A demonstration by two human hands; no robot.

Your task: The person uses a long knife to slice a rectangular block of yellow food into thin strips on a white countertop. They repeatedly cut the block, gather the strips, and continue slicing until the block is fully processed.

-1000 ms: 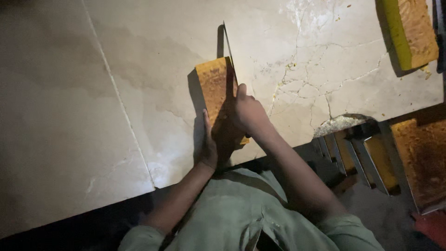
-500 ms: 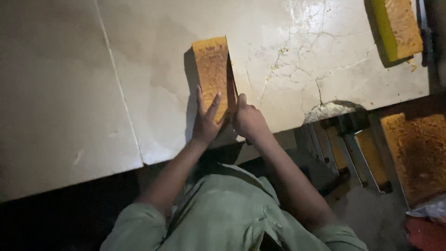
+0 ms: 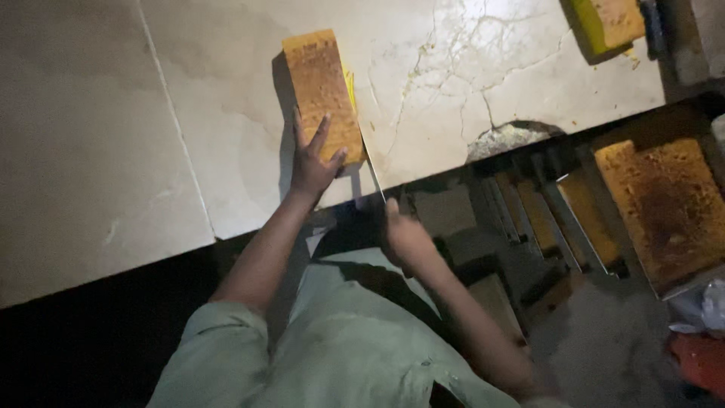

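A: What does the block look like?

B: The orange-brown block (image 3: 321,94) is long and rectangular, rough and mottled on top, with a brighter yellow edge showing along its right side. It lies flat on the pale stone counter (image 3: 98,136), near the front edge.

A: And the hands?

B: The left hand (image 3: 313,162) rests on the block's near end, fingers (image 3: 321,128) spread narrow and flat, thumb pressed to the block's corner. The right hand (image 3: 404,238) is off the counter, below its edge, closed around the handle of a thin blade (image 3: 370,170) that runs up along the block's right side.

A: What else is around?

B: A second block (image 3: 608,23), yellow-sided, sits at the far right of the counter, well apart. Cracks (image 3: 453,68) run through the stone there, with a chipped patch (image 3: 506,140) at the edge. Lower right, rusty-orange slabs (image 3: 668,204) sit in metal frames. Nothing lies between the left hand and the block
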